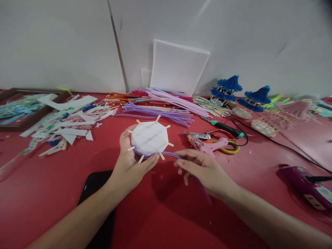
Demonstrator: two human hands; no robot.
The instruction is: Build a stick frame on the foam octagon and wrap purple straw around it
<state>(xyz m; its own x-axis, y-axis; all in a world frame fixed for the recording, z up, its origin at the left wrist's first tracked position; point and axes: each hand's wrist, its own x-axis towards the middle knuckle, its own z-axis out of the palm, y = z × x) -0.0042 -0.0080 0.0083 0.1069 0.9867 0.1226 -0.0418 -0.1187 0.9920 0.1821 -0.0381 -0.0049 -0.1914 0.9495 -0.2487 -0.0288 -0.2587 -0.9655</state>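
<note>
My left hand [133,159] grips a white paper octagon [150,137] by its lower left edge, thumb in front. Short wooden sticks poke out around its rim. Along the lower edge runs a purple pipe cleaner [169,154], pressed there by the left thumb. My right hand [199,166] pinches the same pipe cleaner a little to the right of the octagon, and its free end hangs below the fingers. Just beyond the right hand lie a pink glue gun [212,147] and scissors [201,135] with red and yellow handles.
Purple pipe cleaners [158,114] and lilac ones [178,100] lie at the back. Paper scraps [74,119] cover the left. A black phone [97,183] lies under my left forearm. To the right are a soldering iron [228,128], a cord, blue-roofed models [228,88] and a purple power strip [306,186].
</note>
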